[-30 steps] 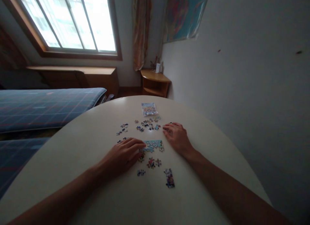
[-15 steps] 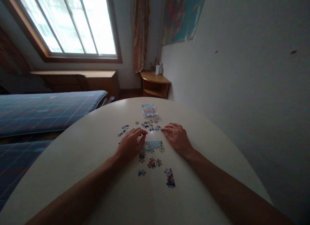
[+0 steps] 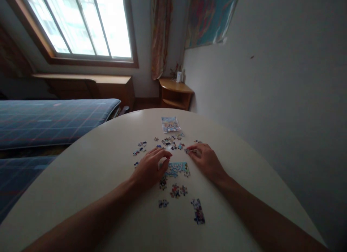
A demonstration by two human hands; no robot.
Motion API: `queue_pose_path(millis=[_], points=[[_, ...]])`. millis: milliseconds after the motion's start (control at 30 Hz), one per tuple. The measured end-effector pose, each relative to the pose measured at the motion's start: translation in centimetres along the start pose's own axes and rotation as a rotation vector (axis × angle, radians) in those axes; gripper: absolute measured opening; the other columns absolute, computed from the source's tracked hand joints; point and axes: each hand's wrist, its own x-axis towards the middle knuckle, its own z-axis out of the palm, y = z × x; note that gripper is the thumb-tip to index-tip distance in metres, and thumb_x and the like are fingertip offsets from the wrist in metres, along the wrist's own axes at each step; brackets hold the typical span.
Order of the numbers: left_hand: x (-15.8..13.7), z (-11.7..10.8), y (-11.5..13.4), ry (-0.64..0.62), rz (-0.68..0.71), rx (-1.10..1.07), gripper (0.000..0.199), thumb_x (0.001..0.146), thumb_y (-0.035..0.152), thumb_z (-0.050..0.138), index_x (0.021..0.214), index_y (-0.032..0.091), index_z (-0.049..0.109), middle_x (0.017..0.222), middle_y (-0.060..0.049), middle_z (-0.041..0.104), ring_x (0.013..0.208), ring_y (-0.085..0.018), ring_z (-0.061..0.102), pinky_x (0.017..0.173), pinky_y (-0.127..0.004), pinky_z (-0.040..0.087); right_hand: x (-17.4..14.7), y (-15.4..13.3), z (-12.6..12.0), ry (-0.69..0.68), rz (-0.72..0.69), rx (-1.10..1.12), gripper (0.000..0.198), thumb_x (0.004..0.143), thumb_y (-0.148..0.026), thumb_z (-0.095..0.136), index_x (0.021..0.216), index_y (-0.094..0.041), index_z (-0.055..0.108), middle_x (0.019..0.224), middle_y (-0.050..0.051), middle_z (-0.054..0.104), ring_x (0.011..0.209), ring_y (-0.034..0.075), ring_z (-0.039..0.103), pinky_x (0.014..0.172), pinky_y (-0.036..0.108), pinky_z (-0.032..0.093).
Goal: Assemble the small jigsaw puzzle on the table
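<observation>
My left hand (image 3: 151, 167) rests at the left edge of a joined blue strip of jigsaw puzzle (image 3: 177, 168), covering part of it. Its fingers are curled, with a gap between thumb and forefinger and nothing visible in it. My right hand (image 3: 204, 158) is above and right of that strip, its fingertips pinched on a small puzzle piece (image 3: 187, 150). Loose puzzle pieces (image 3: 173, 141) lie scattered beyond both hands. Nearer me are a joined reddish cluster (image 3: 176, 190), a small joined pair (image 3: 163, 203) and a narrow dark joined strip (image 3: 198, 211).
A printed picture sheet (image 3: 170, 124) lies flat beyond the loose pieces. More pieces (image 3: 139, 148) sit to the left. The round white table (image 3: 114, 212) runs close to the wall on the right. A plaid mattress (image 3: 59, 122) stands at the left.
My right hand has drawn slightly away from the loose pieces, with a piece at its fingertips. My left hand has stayed almost in place. The whole view has shifted a little.
</observation>
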Motion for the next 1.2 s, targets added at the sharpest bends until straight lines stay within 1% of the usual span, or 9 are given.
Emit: queue_pose_path(millis=[100,267,433,633,733,833,967,1067,1200], points=[[0.0,-0.1,0.0,-0.016,-0.008,-0.005,0.017,0.091,0.015,0.051,0.103,0.020,0.062,0.097,-0.005,0.068,0.094,-0.021,0.064,0.087,-0.041,0.053,-0.1,-0.1,0.0,0.026,0.030,0.021,0.017,0.083,-0.023,0.067,0.099,-0.020,0.072,0.105,0.009,0.073,0.107,0.026,0.063,0.097,0.047,0.048],[0.0,0.0,-0.1,-0.019,-0.007,-0.022,0.018,0.092,0.016,0.051,0.105,0.019,0.062,0.097,-0.007,0.069,0.094,-0.021,0.064,0.086,-0.041,0.053,-0.2,0.0,0.1,0.033,0.046,0.137,0.015,0.083,-0.022,0.066,0.098,-0.020,0.070,0.102,0.007,0.073,0.096,0.023,0.069,0.092,0.042,0.052],[0.0,0.0,0.0,-0.024,-0.013,-0.025,0.017,0.092,0.017,0.051,0.104,0.019,0.063,0.097,-0.007,0.069,0.095,-0.021,0.064,0.087,-0.040,0.052,0.0,-0.1,-0.1,0.050,0.072,0.021,0.016,0.080,-0.021,0.071,0.096,-0.022,0.073,0.099,0.008,0.074,0.095,0.026,0.068,0.090,0.044,0.051],[0.0,0.0,-0.2,-0.039,-0.013,-0.024,0.018,0.093,0.018,0.051,0.106,0.020,0.063,0.099,-0.006,0.069,0.095,-0.021,0.064,0.087,-0.038,0.051,0.1,0.3,0.2,0.051,0.090,-0.022,0.021,0.081,-0.021,0.071,0.101,-0.024,0.074,0.105,0.007,0.075,0.102,0.027,0.066,0.094,0.047,0.047],[0.0,0.0,-0.1,-0.043,-0.016,-0.020,0.017,0.093,0.019,0.051,0.105,0.020,0.063,0.099,-0.006,0.069,0.095,-0.021,0.064,0.088,-0.039,0.051,0.1,0.4,0.2,0.061,0.065,-0.038,0.021,0.080,-0.020,0.072,0.100,-0.025,0.074,0.104,0.006,0.075,0.104,0.028,0.065,0.095,0.047,0.046],[-0.1,0.0,-0.1,-0.042,-0.012,-0.019,0.017,0.094,0.019,0.050,0.105,0.019,0.063,0.098,-0.006,0.069,0.095,-0.021,0.064,0.088,-0.039,0.051,0.0,0.4,0.3,0.076,0.031,-0.010,0.021,0.081,-0.019,0.071,0.100,-0.025,0.074,0.099,0.005,0.075,0.098,0.026,0.066,0.094,0.046,0.046],[-0.2,0.0,-0.2,-0.044,-0.009,-0.017,0.018,0.095,0.021,0.050,0.107,0.019,0.063,0.099,-0.007,0.069,0.096,-0.021,0.064,0.088,-0.039,0.051,0.0,-0.1,0.3,0.039,-0.027,0.066,0.026,0.085,-0.015,0.065,0.107,-0.026,0.073,0.095,0.005,0.073,0.091,0.023,0.067,0.089,0.043,0.048],[-0.2,0.0,-0.3,-0.050,-0.010,-0.018,0.018,0.095,0.021,0.050,0.108,0.020,0.062,0.100,-0.007,0.069,0.096,-0.021,0.064,0.088,-0.040,0.051,-0.2,-0.9,0.3,0.028,-0.070,0.143,0.026,0.088,-0.012,0.059,0.103,-0.026,0.074,0.096,0.006,0.070,0.091,0.021,0.065,0.086,0.040,0.049],[-0.1,0.1,-0.3,-0.055,-0.006,-0.013,0.017,0.094,0.020,0.051,0.108,0.021,0.061,0.100,-0.006,0.069,0.096,-0.021,0.064,0.087,-0.040,0.051,-0.9,-2.7,0.1,0.032,-0.118,0.276,0.021,0.090,-0.015,0.058,0.101,-0.025,0.073,0.093,0.004,0.067,0.086,0.019,0.063,0.084,0.036,0.049]])
